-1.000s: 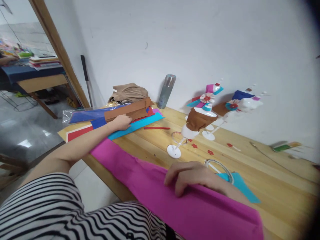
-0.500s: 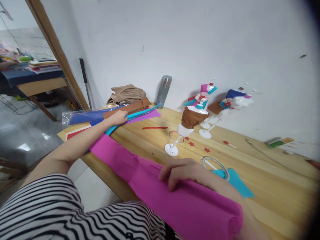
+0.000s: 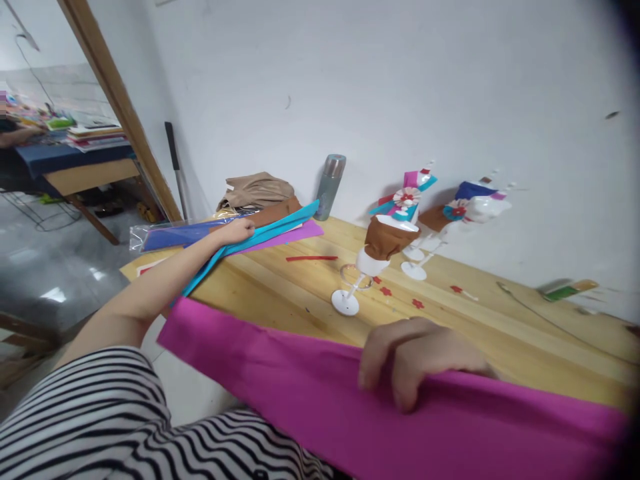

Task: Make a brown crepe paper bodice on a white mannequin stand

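My right hand point(image 3: 425, 360) is curled over the upper edge of a long magenta sheet point(image 3: 310, 393), gripping it. The sheet, soft paper or cloth, stretches across the front of the table to the lower right and hangs over the near edge. At the left end of the table, my left hand point(image 3: 240, 230) is closed on a folded turquoise sheet point(image 3: 280, 230). Under and around that hand lie a purple sheet point(image 3: 307, 232), a brown sheet point(image 3: 275, 212) and a blue sheet in clear wrapping point(image 3: 175, 237).
A white-stemmed goblet with brown wrapping point(image 3: 385, 243) stands mid-table, with decorated goblets point(image 3: 473, 200) behind. A flask point(image 3: 331, 187) and brown cloth point(image 3: 257, 190) sit by the wall. A red strip point(image 3: 313, 259), small red flowers point(image 3: 385, 291) and a green-handled tool point(image 3: 570, 290) lie about.
My right hand has moved right, drawing the magenta sheet along and away from the turquoise one. More of the turquoise sheet shows. The white ring and turquoise piece on the right are now hidden.
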### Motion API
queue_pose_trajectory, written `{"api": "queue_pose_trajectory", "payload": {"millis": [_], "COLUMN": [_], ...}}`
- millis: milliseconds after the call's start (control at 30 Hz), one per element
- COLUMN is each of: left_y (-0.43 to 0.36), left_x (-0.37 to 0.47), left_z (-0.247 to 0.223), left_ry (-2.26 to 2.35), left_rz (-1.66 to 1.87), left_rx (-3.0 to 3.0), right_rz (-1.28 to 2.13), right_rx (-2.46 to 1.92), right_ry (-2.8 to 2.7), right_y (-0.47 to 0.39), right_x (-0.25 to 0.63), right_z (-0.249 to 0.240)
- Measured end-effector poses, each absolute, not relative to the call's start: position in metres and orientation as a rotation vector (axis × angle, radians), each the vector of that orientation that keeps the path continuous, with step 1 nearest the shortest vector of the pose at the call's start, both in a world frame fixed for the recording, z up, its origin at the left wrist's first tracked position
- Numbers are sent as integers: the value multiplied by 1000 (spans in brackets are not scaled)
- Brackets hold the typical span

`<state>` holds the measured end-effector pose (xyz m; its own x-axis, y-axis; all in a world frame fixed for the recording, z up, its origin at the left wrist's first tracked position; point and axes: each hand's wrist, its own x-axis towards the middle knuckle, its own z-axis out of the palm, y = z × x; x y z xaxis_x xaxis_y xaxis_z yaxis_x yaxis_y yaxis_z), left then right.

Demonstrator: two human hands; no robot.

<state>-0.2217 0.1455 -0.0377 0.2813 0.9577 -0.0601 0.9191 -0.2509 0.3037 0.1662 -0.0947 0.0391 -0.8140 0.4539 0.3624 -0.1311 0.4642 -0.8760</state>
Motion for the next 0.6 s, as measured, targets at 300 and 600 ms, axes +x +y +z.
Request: {"api": "queue_pose_trajectory", "payload": {"millis": [300, 600], "left_y": [153, 157], "left_x": [-230, -232], "left_z": [-33, -40], "left_ry": [1771, 1805], "left_rz": [288, 467], "left_rx": [2160, 1966], "right_rz": [1323, 989], "right_rx": [-383, -670], "right_ry": [-2048, -2426], "right_y": [-99, -85], "right_x": [162, 139], "right_z": [36, 17]}}
